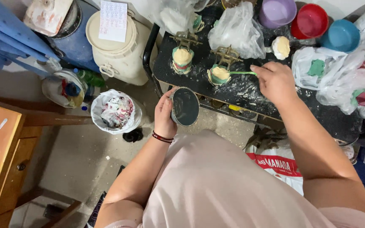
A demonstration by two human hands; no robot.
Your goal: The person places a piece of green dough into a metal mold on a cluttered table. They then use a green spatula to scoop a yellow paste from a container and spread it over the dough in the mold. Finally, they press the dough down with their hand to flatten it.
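Observation:
My left hand (164, 113) grips a round metal tin (185, 107) holding dark grey-green liquid, held just off the near edge of a black table (250, 90). My right hand (276, 81) pinches a thin green stick (241, 73) whose far end rests on a small round mould (219, 74) filled with cream-coloured material. That mould sits under a brass-coloured clamp (226, 55). A second filled mould (183, 57) with its own clamp stands to the left of it on the table.
Purple (277, 12), red (309, 21) and blue (341, 36) bowls stand at the back right, with clear plastic bags (343, 76) of coloured pieces beside them. A cream lidded bucket (117, 46), a bag-lined bin (116, 112) and a wooden desk (3, 147) lie left.

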